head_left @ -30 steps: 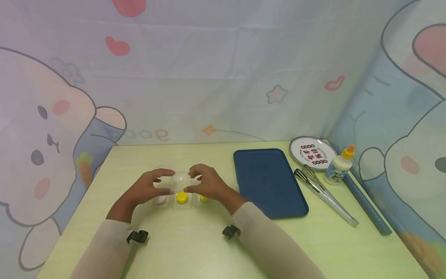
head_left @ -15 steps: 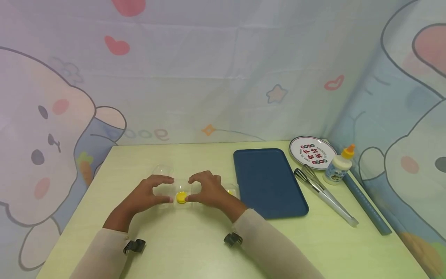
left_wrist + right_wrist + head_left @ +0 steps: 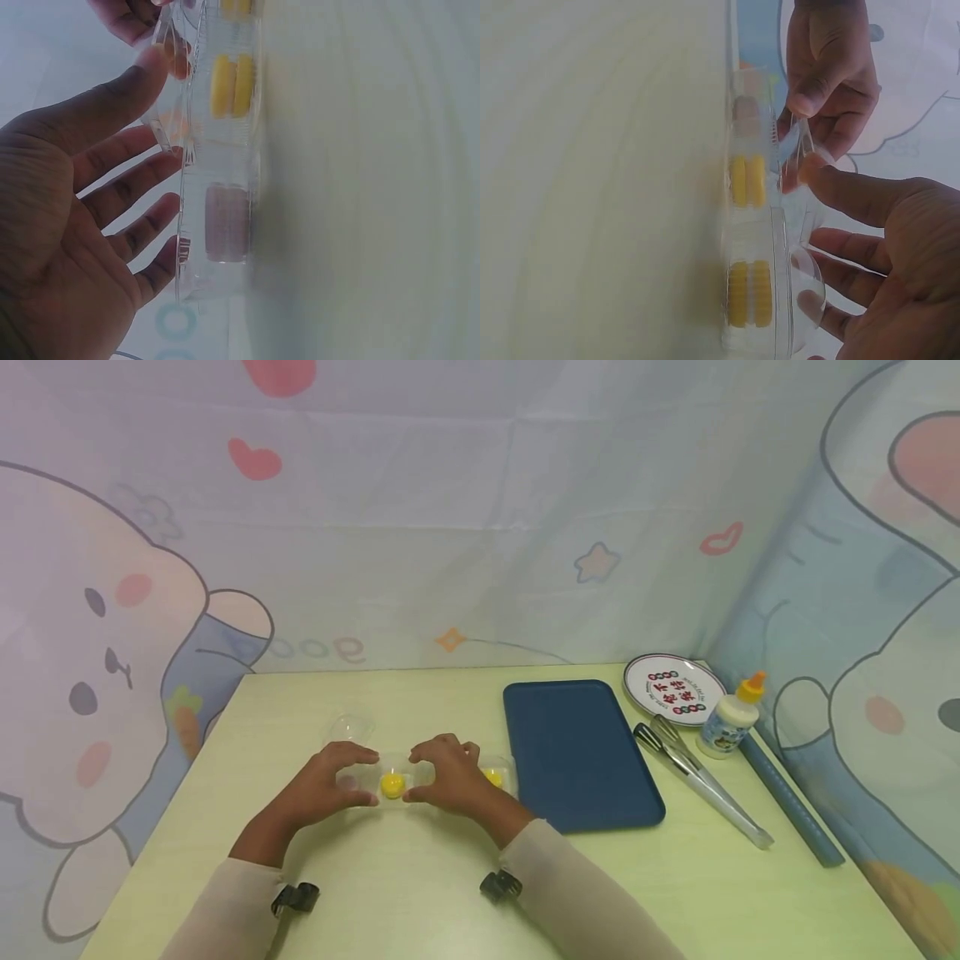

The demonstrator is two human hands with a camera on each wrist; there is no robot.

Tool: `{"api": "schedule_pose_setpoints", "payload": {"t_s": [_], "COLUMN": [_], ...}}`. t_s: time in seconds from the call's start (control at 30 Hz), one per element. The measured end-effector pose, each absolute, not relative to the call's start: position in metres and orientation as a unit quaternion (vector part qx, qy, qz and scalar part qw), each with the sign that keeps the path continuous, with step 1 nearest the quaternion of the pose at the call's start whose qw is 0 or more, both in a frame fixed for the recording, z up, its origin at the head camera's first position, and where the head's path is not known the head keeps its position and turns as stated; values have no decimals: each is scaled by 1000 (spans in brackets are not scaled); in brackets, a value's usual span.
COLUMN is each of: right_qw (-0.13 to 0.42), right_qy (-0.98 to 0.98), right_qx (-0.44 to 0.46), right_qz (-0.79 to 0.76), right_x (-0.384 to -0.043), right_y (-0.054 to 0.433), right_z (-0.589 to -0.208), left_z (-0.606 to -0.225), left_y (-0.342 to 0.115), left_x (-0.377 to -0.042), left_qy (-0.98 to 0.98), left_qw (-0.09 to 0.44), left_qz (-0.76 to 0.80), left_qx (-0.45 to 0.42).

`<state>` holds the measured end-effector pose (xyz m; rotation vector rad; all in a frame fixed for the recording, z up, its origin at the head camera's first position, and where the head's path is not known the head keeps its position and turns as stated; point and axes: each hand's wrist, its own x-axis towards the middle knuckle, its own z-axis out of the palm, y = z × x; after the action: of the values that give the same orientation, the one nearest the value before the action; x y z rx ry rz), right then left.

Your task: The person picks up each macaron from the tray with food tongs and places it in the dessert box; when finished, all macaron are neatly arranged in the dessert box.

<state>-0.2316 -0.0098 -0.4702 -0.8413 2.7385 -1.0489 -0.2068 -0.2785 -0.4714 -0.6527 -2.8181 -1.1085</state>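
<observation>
In the head view, my left hand (image 3: 326, 785) and right hand (image 3: 453, 781) stand on either side of a clear plastic container (image 3: 393, 804) with a yellow macaron (image 3: 392, 785) in it. Both hands pinch a clear domed lid between thumb and fingers, close above this container; the right wrist view shows the lid (image 3: 804, 139) tilted, its edge under both thumbs. A pinkish macaron (image 3: 227, 223) sits in clear plastic under my left hand. Under my right hand, a yellow macaron (image 3: 750, 294) sits in a container with a domed lid on it.
Behind my left hand lies another clear domed piece (image 3: 351, 727). Another yellow macaron (image 3: 492, 777) shows right of my right hand. Farther right are a blue tray (image 3: 581, 752), a plate (image 3: 671, 685), tongs (image 3: 705, 785), a glue bottle (image 3: 727, 722) and a dark blue bar (image 3: 791, 802).
Both hands have come down with the clear lid, from raised above the yellow macaron to close over its container. The domed piece behind the left hand has come into clearer view.
</observation>
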Motion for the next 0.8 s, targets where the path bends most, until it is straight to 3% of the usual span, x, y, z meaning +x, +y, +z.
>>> {"api": "schedule_pose_setpoints", "payload": {"t_s": [0.8], "right_qw": [50], "right_qy": [903], "right_qx": [-272], "right_qz": [-328], "right_x": [-227], "right_y": [-14], "right_z": [-474], "left_z": [-477], "left_y": [-277], "left_x": [-207], "left_qy": [-924], "left_qw": [7], "left_qz": [-330], "left_qx": [-195]}}
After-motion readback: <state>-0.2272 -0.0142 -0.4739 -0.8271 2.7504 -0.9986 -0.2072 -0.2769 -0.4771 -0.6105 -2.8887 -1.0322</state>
